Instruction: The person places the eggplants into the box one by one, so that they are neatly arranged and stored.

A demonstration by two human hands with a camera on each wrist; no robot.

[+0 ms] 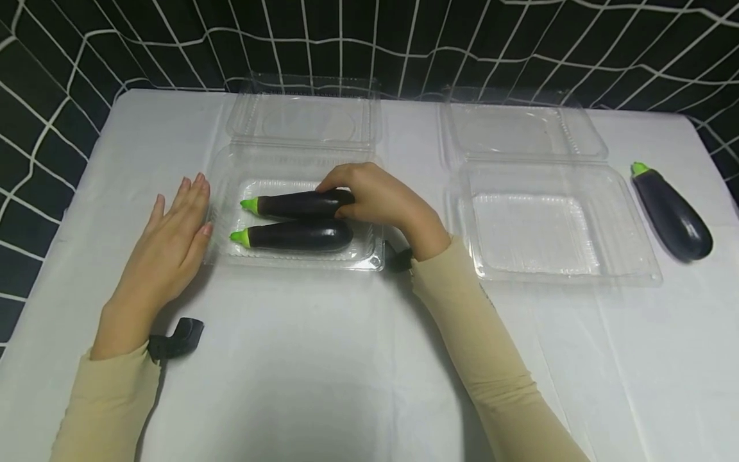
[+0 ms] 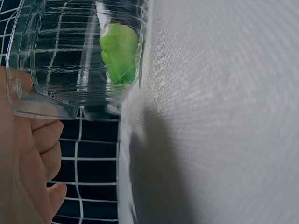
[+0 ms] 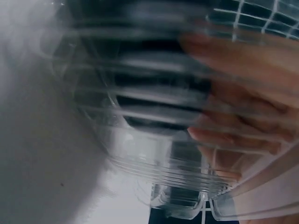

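Two dark eggplants with green stems lie side by side in the left clear plastic clamshell container (image 1: 369, 262), stems toward the left. My right hand (image 1: 375, 196) grips the rounded end of the far eggplant (image 1: 294, 205), fingers behind it and thumb in front. The near eggplant (image 1: 300, 235) lies along it. My left hand (image 1: 173, 244) has its fingers straight, at the left rim of that container. In the left wrist view a green stem (image 2: 120, 53) shows through the container wall. The right wrist view is blurred, with the fingers (image 3: 224, 135) behind clear plastic.
A second open clamshell container (image 1: 537, 276) stands to the right, nothing in its base. Farther right a third eggplant (image 1: 672, 215) lies on the white tablecloth (image 1: 288, 359). Both lids are folded back toward a white grid net (image 1: 375, 38) behind the table.
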